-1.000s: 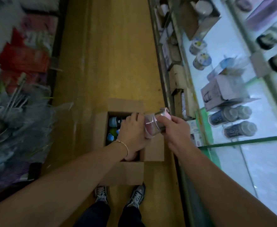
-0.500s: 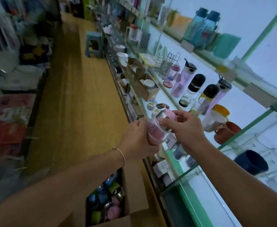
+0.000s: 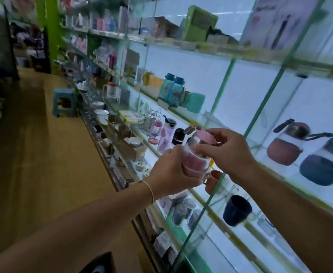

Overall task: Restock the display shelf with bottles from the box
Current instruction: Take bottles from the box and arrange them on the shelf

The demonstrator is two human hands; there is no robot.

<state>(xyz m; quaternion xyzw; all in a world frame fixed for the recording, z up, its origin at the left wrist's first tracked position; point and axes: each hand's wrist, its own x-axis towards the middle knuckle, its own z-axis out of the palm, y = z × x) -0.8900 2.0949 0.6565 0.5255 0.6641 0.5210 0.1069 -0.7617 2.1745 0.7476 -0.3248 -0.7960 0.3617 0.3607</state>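
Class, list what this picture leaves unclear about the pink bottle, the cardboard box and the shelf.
Head view: clear pink lidded bottle, far side hidden by the left hand and right hand gripping it.
Head view: brown cardboard box, cut off by the bottom edge; contents unseen.
Head view: labels along the glass display shelf, blurred, unreadable.

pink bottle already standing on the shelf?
No, the left hand and right hand hold the pink bottle in the air before the display shelf.

The bottle (image 3: pixel 194 160) looks like clear glossy plastic with a shiny metal neck. The shelf (image 3: pixel 211 196) is smooth glass; the floor (image 3: pixel 43 154) is matt wood.
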